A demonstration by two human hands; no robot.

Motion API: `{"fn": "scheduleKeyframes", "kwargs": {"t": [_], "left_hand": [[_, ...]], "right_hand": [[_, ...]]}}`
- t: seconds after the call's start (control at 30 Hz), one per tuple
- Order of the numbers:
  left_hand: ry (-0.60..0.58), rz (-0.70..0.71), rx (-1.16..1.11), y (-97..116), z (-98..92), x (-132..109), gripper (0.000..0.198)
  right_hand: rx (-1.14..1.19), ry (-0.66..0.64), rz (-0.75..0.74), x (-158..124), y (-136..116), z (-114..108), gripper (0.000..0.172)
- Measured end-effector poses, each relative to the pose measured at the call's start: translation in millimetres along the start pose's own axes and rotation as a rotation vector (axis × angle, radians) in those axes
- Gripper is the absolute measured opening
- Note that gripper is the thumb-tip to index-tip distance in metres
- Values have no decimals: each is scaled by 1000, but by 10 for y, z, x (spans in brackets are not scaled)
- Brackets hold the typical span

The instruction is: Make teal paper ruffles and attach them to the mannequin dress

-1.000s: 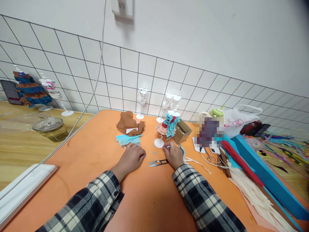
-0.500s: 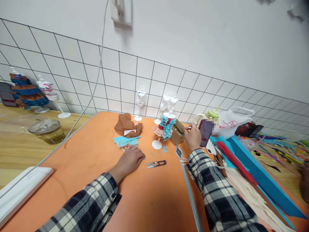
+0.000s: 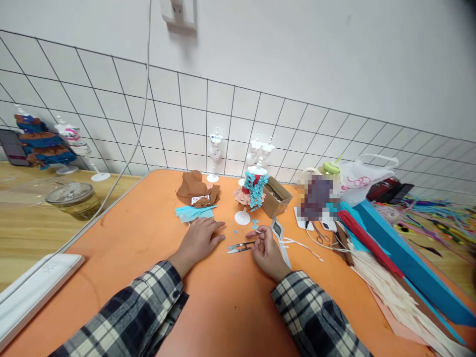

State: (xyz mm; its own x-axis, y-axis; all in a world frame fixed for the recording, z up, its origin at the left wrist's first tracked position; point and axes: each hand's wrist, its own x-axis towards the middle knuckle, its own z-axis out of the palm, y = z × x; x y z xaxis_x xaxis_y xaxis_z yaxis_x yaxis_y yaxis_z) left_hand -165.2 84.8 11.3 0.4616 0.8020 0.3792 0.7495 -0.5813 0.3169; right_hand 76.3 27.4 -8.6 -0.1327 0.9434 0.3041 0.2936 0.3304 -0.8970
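My left hand (image 3: 200, 242) rests palm down on the orange table, its fingers loosely apart and nothing in them. Just beyond it lie turquoise cloth (image 3: 194, 213) and brown cloth (image 3: 194, 186). My right hand (image 3: 269, 255) is closed in a pinch; something small and pale shows at its fingertips, too tiny to name. Thread snips (image 3: 238, 247) lie between the hands, their handle end by the right fingers. Behind stands a mini dress form (image 3: 256, 188) in a turquoise, red and peach ruffled dress. Small turquoise bow-shaped scraps (image 3: 255, 224) lie near its base.
A small cardboard box (image 3: 279, 199) stands right of the dress form. Further right are scissors (image 3: 322, 240), cream fabric strips (image 3: 383, 277) and a blue sheet (image 3: 412, 267). White dress forms (image 3: 215, 151) line the wire grid. A white power bank-like slab (image 3: 44, 292) lies left.
My right hand has drawn back from the box toward me and left, to beside the snips. My left fingers have spread slightly. The view has shifted a little.
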Motion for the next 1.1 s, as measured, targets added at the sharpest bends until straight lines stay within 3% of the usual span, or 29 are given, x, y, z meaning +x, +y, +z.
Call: {"fn": "scheduleKeyframes", "kwargs": {"t": [0.27, 0.37, 0.43, 0.57, 0.63, 0.73, 1.1], "left_hand": [[152, 26, -68, 77, -83, -61, 28], [145, 52, -144, 227, -112, -90, 24], [119, 1, -273, 345, -106, -116, 27], [-38, -369, -768, 559, -100, -211, 36], [-144, -543, -1040, 629, -118, -276, 44], [-211, -660, -1269, 676, -144, -349, 45], [-235, -592, -1162, 642, -110, -335, 32]], "right_hand": [[317, 30, 102, 69, -7, -138, 24], [152, 75, 35, 71, -7, -139, 18], [-52, 70, -90, 60, -42, -130, 17], [-490, 11, -408, 12, -193, -131, 40], [-649, -22, -524, -9, -270, -138, 43], [-783, -59, -643, -21, -335, -142, 43], [-786, -112, -728, -25, -359, -111, 49]]}}
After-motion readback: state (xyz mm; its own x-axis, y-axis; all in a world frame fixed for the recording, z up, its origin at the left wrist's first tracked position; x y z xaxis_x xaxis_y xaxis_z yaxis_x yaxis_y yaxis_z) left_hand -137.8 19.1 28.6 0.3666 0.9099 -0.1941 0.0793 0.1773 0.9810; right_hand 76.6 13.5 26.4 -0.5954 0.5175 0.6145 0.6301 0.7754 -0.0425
